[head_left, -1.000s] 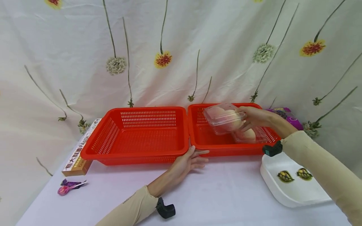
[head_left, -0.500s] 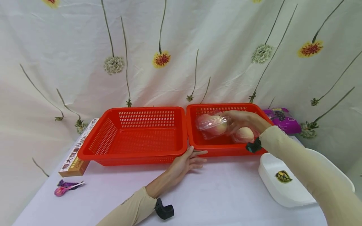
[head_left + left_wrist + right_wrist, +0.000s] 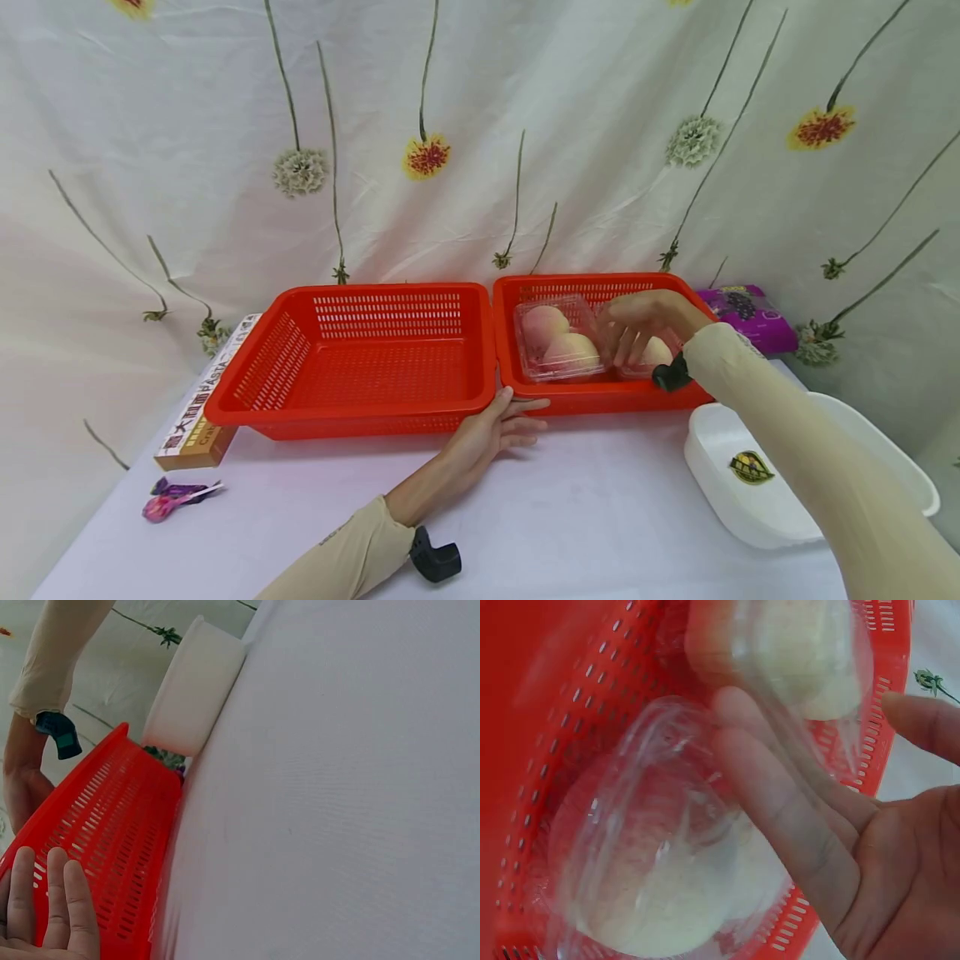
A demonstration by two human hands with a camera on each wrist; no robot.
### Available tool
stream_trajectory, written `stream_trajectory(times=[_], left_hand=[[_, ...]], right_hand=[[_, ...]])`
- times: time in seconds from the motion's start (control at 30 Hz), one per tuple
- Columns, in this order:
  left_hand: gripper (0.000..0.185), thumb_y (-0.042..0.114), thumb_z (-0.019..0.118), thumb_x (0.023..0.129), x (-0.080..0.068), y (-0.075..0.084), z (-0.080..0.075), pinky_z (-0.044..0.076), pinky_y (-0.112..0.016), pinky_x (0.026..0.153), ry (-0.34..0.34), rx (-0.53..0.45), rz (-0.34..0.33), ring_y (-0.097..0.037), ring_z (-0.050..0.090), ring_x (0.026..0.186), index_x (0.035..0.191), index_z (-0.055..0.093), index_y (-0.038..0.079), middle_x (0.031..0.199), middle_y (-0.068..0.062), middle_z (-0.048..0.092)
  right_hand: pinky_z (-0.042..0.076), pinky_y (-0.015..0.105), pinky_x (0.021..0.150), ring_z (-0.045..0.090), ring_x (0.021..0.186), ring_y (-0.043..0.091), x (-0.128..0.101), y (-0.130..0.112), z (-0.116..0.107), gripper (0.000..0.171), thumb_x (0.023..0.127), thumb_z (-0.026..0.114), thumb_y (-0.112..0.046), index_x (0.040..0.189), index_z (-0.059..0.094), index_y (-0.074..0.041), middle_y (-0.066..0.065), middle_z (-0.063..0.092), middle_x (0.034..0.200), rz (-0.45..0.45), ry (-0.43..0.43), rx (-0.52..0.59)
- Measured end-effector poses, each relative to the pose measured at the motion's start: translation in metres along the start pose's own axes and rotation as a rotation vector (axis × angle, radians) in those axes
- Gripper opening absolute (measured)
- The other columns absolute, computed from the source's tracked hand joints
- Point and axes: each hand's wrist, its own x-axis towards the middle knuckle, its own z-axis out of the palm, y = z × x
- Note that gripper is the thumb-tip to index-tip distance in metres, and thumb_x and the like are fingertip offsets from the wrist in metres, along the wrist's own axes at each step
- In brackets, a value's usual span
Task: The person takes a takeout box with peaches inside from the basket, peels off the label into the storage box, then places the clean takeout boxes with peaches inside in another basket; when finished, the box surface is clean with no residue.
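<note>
Two clear plastic boxes of peaches are in the right-hand red basket (image 3: 600,398). The left peach box (image 3: 558,340) lies flat and shows two pink-and-cream peaches. Beside it the other peach box (image 3: 656,353) is partly covered by my right hand (image 3: 647,315). That hand hovers between the boxes, and its fingers (image 3: 787,802) are extended with nothing gripped in the right wrist view. My left hand (image 3: 480,437) is at the front, where the two baskets meet. Its fingers (image 3: 58,900) are straight against the basket's outer wall.
Left of it stands a second red basket (image 3: 352,410). A pasta box (image 3: 198,437) and a lollipop (image 3: 161,507) with a purple-wrapped sweet lie at left. A purple bag (image 3: 750,318) sits behind the right arm, and a white tub (image 3: 727,487) is at right.
My right hand has lowered a peach box into the right basket's left part, let it go, and drawn slightly right. The left hand has stayed at the basket fronts.
</note>
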Motion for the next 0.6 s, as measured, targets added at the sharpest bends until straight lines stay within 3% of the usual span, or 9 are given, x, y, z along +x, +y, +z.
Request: stream_trajectory(times=[0.27, 0.43, 0.6], left_hand=[[0.051, 0.046, 0.038, 0.101, 0.001, 0.0, -0.002, 0.049, -0.039, 0.096, 0.001, -0.007, 0.015, -0.021, 0.063, 0.109, 0.131, 0.051, 0.008, 0.139, -0.017, 0.052], [0.05, 0.044, 0.036, 0.102, 0.0, 0.0, -0.003, 0.048, -0.04, 0.097, 0.002, 0.001, -0.004, -0.022, 0.062, 0.111, 0.133, 0.051, 0.008, 0.139, -0.017, 0.052], [0.054, 0.04, 0.032, 0.104, -0.002, -0.002, -0.003, 0.048, -0.038, 0.097, -0.009, 0.036, -0.011, -0.023, 0.063, 0.111, 0.132, 0.05, -0.002, 0.13, -0.013, 0.06]], right_hand=[[0.054, 0.04, 0.083, 0.071, 0.088, 0.031, -0.001, -0.01, 0.003, 0.048, 0.094, 0.057, -0.036, 0.119, 0.059, 0.005, 0.023, 0.067, 0.113, 0.004, -0.066, 0.012], [0.056, 0.039, 0.078, 0.071, 0.079, 0.029, -0.002, -0.009, 0.008, 0.046, 0.095, 0.056, -0.035, 0.12, 0.059, 0.004, 0.023, 0.067, 0.106, -0.053, 0.041, -0.057], [0.057, 0.042, 0.076, 0.067, 0.085, 0.033, -0.012, -0.013, 0.017, 0.049, 0.1, 0.046, -0.027, 0.136, 0.043, 0.006, 0.027, 0.055, 0.119, -0.197, 0.18, -0.235]])
